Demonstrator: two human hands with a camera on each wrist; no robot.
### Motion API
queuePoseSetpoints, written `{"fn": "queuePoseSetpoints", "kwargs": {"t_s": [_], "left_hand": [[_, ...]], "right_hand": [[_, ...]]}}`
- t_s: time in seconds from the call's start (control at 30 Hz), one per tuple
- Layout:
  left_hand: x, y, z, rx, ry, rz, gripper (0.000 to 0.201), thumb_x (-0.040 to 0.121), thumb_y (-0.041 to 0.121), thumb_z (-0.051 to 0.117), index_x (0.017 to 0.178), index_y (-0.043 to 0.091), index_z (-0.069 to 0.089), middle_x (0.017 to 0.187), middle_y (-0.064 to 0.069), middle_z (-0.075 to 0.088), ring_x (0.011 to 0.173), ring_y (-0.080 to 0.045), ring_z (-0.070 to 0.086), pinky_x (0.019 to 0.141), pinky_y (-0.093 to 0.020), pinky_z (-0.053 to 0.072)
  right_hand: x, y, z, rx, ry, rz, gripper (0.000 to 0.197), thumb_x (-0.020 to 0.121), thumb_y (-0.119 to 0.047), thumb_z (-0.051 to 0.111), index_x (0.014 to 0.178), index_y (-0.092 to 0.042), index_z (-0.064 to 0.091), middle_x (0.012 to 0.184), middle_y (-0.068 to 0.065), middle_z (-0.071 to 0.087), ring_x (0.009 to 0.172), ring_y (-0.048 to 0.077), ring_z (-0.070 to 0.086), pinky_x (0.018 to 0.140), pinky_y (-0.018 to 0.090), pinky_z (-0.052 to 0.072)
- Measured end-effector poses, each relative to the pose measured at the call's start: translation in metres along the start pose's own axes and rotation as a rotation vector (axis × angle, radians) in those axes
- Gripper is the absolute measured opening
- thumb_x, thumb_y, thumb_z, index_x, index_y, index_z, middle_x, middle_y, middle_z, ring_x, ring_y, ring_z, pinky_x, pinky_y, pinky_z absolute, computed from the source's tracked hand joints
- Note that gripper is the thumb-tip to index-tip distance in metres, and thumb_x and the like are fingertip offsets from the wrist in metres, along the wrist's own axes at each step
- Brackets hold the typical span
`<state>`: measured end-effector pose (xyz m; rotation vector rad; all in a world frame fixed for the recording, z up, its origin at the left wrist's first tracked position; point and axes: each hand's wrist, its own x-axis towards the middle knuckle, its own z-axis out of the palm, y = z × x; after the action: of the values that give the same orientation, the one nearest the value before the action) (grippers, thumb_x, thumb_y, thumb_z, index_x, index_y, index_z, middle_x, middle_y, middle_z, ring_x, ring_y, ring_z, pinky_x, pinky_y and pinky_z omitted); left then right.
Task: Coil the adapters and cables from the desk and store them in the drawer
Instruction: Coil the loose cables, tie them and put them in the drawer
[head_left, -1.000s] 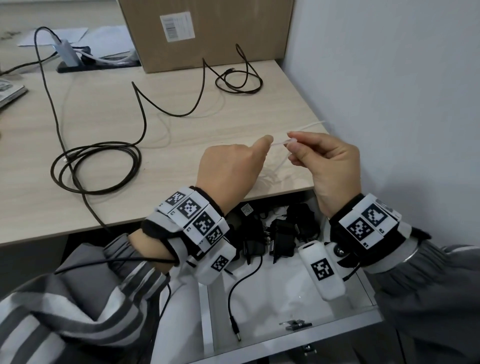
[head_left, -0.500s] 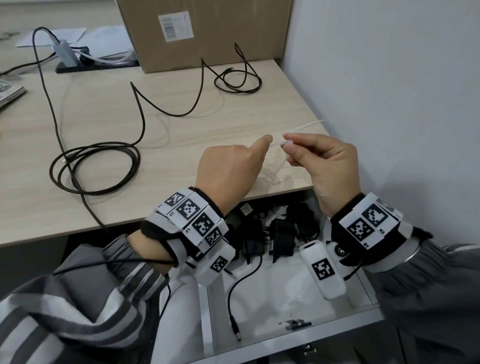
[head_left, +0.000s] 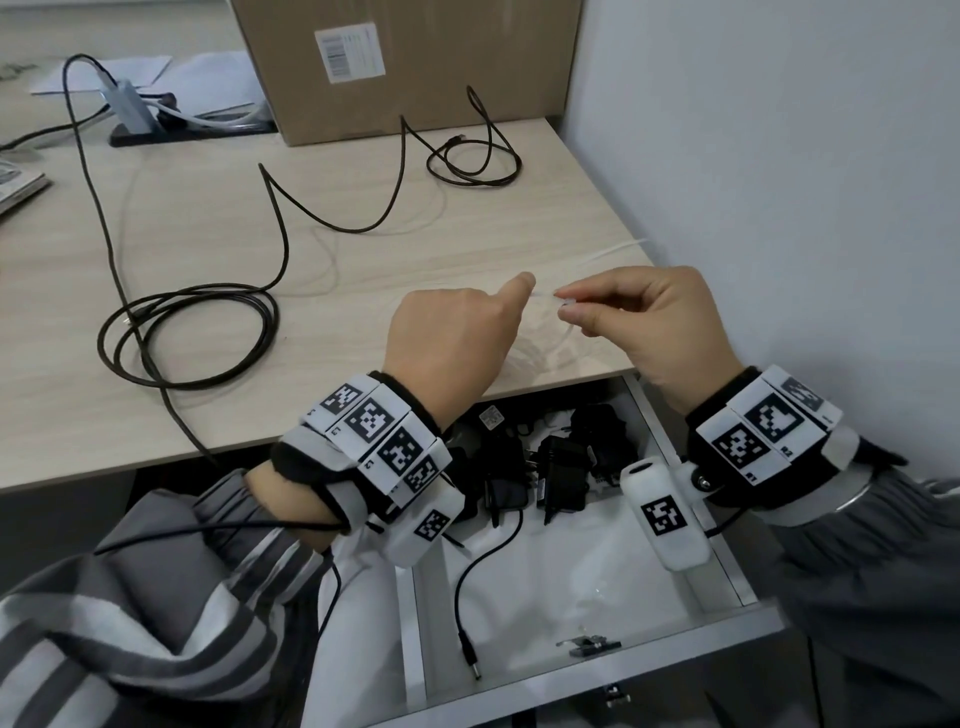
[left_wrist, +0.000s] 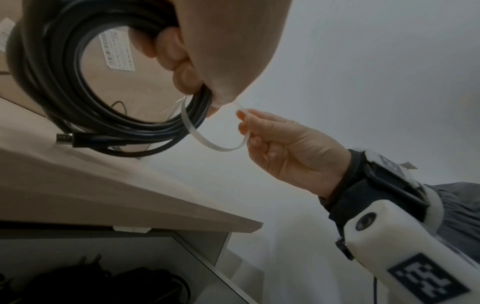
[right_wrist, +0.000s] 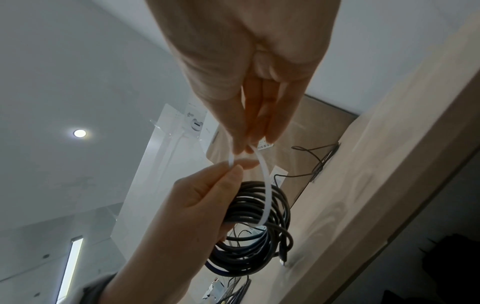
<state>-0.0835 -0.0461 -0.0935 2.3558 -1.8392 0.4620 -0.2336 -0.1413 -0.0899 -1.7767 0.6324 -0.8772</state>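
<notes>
White plastic tie strip (left_wrist: 207, 139) loops under a black coiled cable (left_wrist: 85, 102), its two ends meeting between the hands. Left hand (head_left: 452, 332) is fisted around the coil, fingers curled through the bundle, thumb and forefinger also pinching one end of the strip. Right hand (head_left: 654, 322) pinches the other end between thumb and fingertips (left_wrist: 242, 117), remaining fingers loosely curled. Both hands are held just above the front edge of the desk (head_left: 208, 395), over the open drawer (head_left: 597, 675). Black adapters (head_left: 561, 467) lie at the drawer's back. Two more black cables, one (head_left: 182, 332) loosely coiled, the other (head_left: 472, 166) near a cardboard box (head_left: 415, 62), lie on the desk.
</notes>
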Motion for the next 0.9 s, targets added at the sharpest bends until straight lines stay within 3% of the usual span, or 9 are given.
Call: {"fn": "queuePoseSetpoints", "kwargs": {"t_s": [0.07,0.17,0.3,0.37,0.43,0.53,0.63,0.73,0.9], "left_hand": [[0.0,0.002,-0.008,0.057,-0.005,0.01,0.044,0.069,0.012,0.079,0.11,0.021,0.067,0.038,0.004,0.032,0.031,-0.023,0.027,0.046,-0.015,0.003],[-0.001,0.006,-0.008,0.141,-0.106,0.012,0.042,0.078,0.016,0.072,0.118,0.025,0.06,0.043,0.005,0.014,0.033,-0.019,0.017,0.044,-0.019,0.004],[-0.004,0.004,-0.001,0.119,-0.04,0.034,0.044,0.058,0.018,0.084,0.098,0.026,0.068,0.047,0.005,-0.004,0.037,-0.014,-0.006,0.049,-0.016,-0.003],[-0.003,0.009,-0.004,0.141,-0.035,0.033,0.036,0.068,0.02,0.078,0.102,0.026,0.065,0.046,0.005,0.001,0.035,-0.015,-0.001,0.046,-0.018,-0.001],[-0.004,0.014,-0.01,0.111,-0.057,0.001,0.027,0.089,0.023,0.06,0.116,0.026,0.059,0.045,0.004,0.026,0.038,-0.021,0.03,0.042,-0.023,0.01],[0.003,0.011,-0.013,-0.102,-0.056,-0.042,0.029,0.101,0.028,0.034,0.122,0.026,0.054,0.082,-0.004,0.066,0.076,-0.032,0.062,0.054,-0.031,0.031],[0.003,0.005,-0.018,-0.191,-0.01,-0.039,0.033,0.101,0.033,0.031,0.115,0.027,0.059,0.09,-0.003,0.069,0.085,-0.03,0.063,0.061,-0.033,0.039],[0.002,0.001,-0.02,-0.31,-0.053,-0.042,0.035,0.1,0.038,0.032,0.126,0.029,0.054,0.095,-0.003,0.069,0.096,-0.029,0.061,0.068,-0.033,0.039],[-0.004,0.006,-0.024,-0.488,-0.079,0.028,0.04,0.098,0.053,0.03,0.114,0.026,0.055,0.071,0.003,0.06,0.082,-0.026,0.06,0.069,-0.038,0.045]], "right_hand": [[0.0,0.0,-0.001,-0.041,-0.013,-0.005,0.012,0.077,-0.005,0.075,0.089,-0.01,0.075,0.081,0.005,0.073,0.074,0.015,0.067,0.074,0.027,0.056],[0.0,0.0,0.0,-0.061,-0.004,-0.018,0.012,0.077,-0.007,0.076,0.089,-0.009,0.076,0.08,0.005,0.073,0.074,0.016,0.067,0.076,0.031,0.057],[0.001,-0.004,0.004,-0.105,-0.046,-0.018,0.011,0.075,-0.009,0.078,0.084,-0.014,0.075,0.077,0.003,0.073,0.069,0.013,0.065,0.071,0.029,0.056],[0.003,-0.006,0.006,-0.099,-0.074,-0.002,0.011,0.074,-0.008,0.079,0.082,-0.014,0.074,0.073,0.0,0.072,0.065,0.008,0.064,0.068,0.024,0.054],[0.006,-0.006,0.008,-0.086,-0.074,0.017,0.013,0.074,-0.009,0.08,0.083,-0.012,0.071,0.07,0.0,0.07,0.064,0.012,0.066,0.07,0.028,0.056],[0.007,-0.007,0.011,-0.054,0.002,0.012,0.019,0.072,-0.009,0.081,0.08,-0.011,0.064,0.066,0.003,0.07,0.062,0.017,0.068,0.07,0.032,0.058],[0.008,-0.012,0.011,-0.027,0.005,-0.019,0.009,0.076,-0.005,0.076,0.077,-0.003,0.067,0.071,0.007,0.071,0.063,0.019,0.069,0.07,0.033,0.059],[0.011,-0.014,0.007,-0.071,-0.062,-0.013,0.004,0.085,-0.003,0.066,0.082,-0.004,0.068,0.075,0.009,0.072,0.066,0.017,0.069,0.073,0.032,0.059],[0.009,-0.014,0.01,-0.205,-0.1,-0.068,0.005,0.08,-0.006,0.069,0.077,-0.009,0.071,0.065,-0.008,0.066,0.062,0.005,0.061,0.067,0.025,0.051]]}}
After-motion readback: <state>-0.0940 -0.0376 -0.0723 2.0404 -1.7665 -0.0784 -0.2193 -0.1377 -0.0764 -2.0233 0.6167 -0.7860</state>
